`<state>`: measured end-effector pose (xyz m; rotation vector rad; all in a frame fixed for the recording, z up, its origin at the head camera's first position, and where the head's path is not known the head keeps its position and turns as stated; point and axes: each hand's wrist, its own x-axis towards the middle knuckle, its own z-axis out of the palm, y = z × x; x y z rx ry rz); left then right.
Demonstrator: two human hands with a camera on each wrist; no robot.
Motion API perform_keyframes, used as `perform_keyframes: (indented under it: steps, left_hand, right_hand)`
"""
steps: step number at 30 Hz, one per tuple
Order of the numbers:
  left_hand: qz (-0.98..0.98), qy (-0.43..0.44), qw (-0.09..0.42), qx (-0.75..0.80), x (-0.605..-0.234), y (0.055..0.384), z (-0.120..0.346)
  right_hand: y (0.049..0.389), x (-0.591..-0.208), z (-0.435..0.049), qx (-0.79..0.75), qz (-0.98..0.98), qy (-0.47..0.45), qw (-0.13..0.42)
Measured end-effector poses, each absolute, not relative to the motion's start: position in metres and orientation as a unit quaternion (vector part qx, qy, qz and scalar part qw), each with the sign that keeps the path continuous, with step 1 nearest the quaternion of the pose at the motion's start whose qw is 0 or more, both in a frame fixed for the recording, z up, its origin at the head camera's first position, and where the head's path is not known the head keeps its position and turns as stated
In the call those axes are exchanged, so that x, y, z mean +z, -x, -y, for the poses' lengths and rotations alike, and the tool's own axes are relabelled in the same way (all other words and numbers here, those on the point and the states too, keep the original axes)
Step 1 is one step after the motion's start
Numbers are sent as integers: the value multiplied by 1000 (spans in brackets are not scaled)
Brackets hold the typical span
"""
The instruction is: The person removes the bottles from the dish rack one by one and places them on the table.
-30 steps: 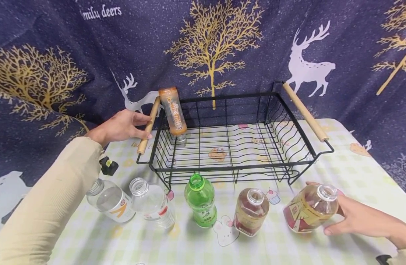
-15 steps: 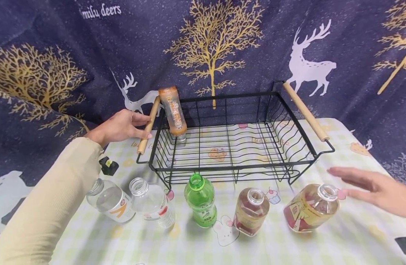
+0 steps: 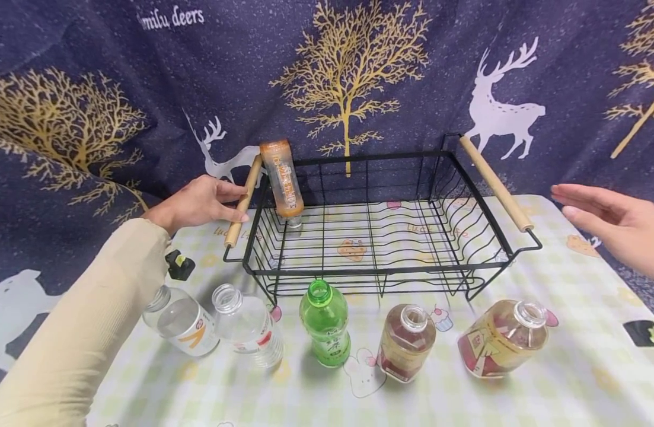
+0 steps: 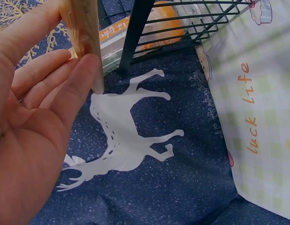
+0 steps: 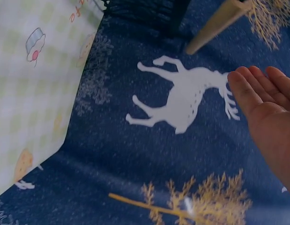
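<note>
A black wire basket point(image 3: 380, 273) with two wooden handles stands on the table. My left hand point(image 3: 201, 201) holds the left wooden handle point(image 3: 244, 204) between thumb and fingers; the left wrist view shows fingertips against the wood. Inside the basket's left end, an orange-labelled clear bottle point(image 3: 281, 178) leans neck-down. My right hand point(image 3: 620, 222) is raised in the air, right of the right wooden handle point(image 3: 494, 184), apart from it. Its fingers are extended and hold nothing, as the right wrist view point(image 5: 271, 112) also shows.
Along the front stand a clear bottle with an orange mark point(image 3: 182, 323), another clear bottle point(image 3: 249, 332), a green bottle point(image 3: 327, 326) and two reddish-labelled bottles, one in the middle point(image 3: 405, 344) and one at right point(image 3: 500, 341). A dark printed curtain point(image 3: 391, 71) hangs behind the checked tablecloth point(image 3: 561, 385).
My right hand has left the rightmost bottle and risen up and away from me to beside the right handle. The left hand stays on its handle, and the bottles keep their places.
</note>
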<state>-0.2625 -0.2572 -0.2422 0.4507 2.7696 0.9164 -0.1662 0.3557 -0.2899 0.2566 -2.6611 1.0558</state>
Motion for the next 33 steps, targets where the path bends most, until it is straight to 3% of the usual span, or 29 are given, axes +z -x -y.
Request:
perform_keyframes:
  steps: [4,8,18,33]
  left_hand:
    - [-932,-149,97,315,-243,263,259]
    - [-930,-150,99,321,-244,264,259]
    - [-927,-147,109,327,-242,264,257]
    - [-940,-158,109,281,-236,264,254]
  right_hand:
    - [182,-281,-340,301,949,-71,60]
    - [194,-281,-325,310,944,-99,47]
    - [207,-292,-313,328,928,-137,106]
    - [215,-296,-304,278,934,-178,139]
